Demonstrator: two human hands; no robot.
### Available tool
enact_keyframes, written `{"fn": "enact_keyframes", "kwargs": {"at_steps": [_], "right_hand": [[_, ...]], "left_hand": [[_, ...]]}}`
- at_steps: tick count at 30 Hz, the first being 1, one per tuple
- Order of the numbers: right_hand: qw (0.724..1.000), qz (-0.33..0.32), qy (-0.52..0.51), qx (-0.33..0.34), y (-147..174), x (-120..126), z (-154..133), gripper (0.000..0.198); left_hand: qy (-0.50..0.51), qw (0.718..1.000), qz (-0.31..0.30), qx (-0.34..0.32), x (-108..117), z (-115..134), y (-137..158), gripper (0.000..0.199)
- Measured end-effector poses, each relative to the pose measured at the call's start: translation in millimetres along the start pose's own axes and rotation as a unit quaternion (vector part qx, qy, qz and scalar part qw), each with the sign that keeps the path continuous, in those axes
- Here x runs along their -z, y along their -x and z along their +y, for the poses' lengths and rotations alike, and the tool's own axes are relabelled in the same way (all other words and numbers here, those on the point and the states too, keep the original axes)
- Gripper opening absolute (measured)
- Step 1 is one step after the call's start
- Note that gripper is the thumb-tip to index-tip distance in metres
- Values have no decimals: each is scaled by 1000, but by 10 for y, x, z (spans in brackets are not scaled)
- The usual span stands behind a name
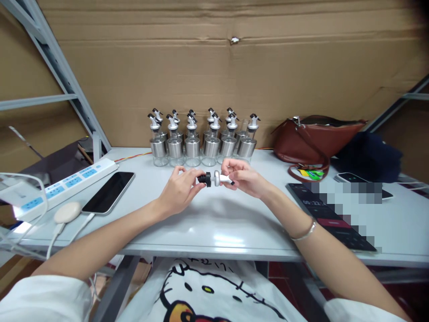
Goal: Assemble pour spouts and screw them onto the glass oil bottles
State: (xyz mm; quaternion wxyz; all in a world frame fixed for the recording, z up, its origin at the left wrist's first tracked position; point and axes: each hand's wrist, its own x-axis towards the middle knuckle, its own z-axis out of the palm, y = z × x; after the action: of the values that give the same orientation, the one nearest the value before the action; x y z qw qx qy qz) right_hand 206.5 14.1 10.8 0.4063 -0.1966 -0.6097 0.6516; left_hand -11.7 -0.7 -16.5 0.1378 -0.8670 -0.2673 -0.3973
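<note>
Two hands meet at mid-frame above the tabletop (214, 223): left hand (179, 190) pinches the spout's (216, 179) black end, right hand (243, 176) grips its white end (fingertips only, steadying it), bottles (201, 143) lined up just behind.

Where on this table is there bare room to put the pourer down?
Bare tabletop lies in front of both hands, between the phone on the left and the dark tablet on the right. The back is crowded with bottles and a bag.
</note>
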Motion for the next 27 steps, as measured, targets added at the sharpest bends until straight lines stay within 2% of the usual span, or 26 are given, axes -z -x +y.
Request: {"fn": "enact_keyframes", "kwargs": {"at_steps": [4, 12, 16, 22, 27], "right_hand": [[1000, 13, 19, 1, -8, -14, 50, 9], [996, 29, 80, -8, -20, -54, 111, 29], [995, 14, 94, -16, -13, -34, 110, 29], [995, 12, 83, -60, -6, -5, 105, 31], [993, 12, 90, -75, -13, -7, 121, 29]], "left_hand": [[12, 1000, -7, 3, -6, -16, 7, 26], [7, 1000, -22, 21, -13, -33, 2, 24], [19, 999, -21, 27, -11, -34, 2, 27], [69, 995, -55, 46, -29, -26, 39, 30], [103, 992, -71, 35, -81, -37, 95, 32]]}}
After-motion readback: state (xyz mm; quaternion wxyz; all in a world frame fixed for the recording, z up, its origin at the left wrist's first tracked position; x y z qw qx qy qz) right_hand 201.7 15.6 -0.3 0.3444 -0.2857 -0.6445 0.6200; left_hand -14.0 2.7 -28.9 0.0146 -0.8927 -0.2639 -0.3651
